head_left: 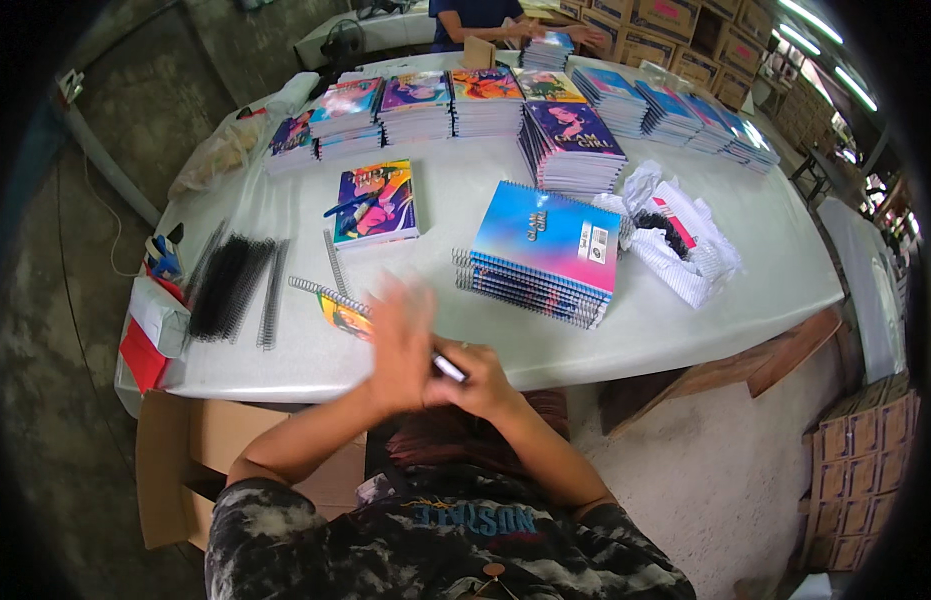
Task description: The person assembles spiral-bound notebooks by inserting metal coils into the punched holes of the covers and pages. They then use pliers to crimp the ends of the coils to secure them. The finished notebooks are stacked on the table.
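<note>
My left hand (400,335) is smeared by motion over a small yellow-and-orange illustrated cover (343,318), so its fingers do not show clearly. A metal spiral coil (328,293) runs along that cover's upper edge and vanishes behind the hand. Close beside it, my right hand (477,380) is closed round a small dark-and-white thing (448,367) whose kind I cannot make out. Just beyond my hands lies a loose coil (334,262). A notebook with a bright cover (393,205) sits farther off, with blue pens (353,207) on top.
Black spiral coils (235,290) lie at the left. Blue-and-pink spiral notebooks (550,235) are stacked at right, beside crumpled wrapping (680,240). More notebook stacks (490,110) line the far side. Across the table another person's hands (585,38) reach out. An open carton (210,430) stands below the near edge.
</note>
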The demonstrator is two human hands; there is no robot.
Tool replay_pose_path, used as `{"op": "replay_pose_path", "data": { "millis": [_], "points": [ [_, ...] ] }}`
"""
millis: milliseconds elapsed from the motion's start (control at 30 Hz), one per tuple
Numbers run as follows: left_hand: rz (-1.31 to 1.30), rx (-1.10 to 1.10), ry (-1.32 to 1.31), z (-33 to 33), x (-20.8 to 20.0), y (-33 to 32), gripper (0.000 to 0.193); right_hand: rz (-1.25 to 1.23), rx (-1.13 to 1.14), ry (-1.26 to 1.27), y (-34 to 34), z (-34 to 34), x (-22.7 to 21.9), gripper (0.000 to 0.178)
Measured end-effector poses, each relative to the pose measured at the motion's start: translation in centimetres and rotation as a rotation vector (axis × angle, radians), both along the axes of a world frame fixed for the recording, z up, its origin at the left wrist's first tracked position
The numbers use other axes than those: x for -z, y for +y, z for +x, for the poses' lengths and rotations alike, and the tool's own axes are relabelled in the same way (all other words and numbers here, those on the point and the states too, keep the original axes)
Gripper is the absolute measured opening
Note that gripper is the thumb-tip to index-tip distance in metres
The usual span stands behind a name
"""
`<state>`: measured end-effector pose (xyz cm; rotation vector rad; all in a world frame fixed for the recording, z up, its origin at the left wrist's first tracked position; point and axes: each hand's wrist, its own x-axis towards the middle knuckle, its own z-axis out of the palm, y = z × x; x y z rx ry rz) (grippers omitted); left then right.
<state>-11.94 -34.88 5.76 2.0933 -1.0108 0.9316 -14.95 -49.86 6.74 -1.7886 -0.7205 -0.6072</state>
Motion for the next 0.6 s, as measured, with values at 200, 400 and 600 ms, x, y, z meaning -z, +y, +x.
{"op": "replay_pose_path", "data": {
  "millis": [200, 400, 600],
  "points": [
    [0.051, -0.095, -0.325, -0.3, -3.0, 0.4, 0.095, -0.019, -0.003, -0.019, -0.4, -0.5, -0.5, 0.046],
    [0.126, 0.122, -0.052, -4.7, 0.4, -0.3, 0.101, 0.015, -0.023, -0.088, -0.5, -0.9, -0.8, 0.043],
    [0.084, 0.506, 0.511, -8.3, -11.0, -1.4, 0.072, 0.28, 0.052, -0.271, 1.0, -4.3, -7.0, 0.059]
  ]
}}
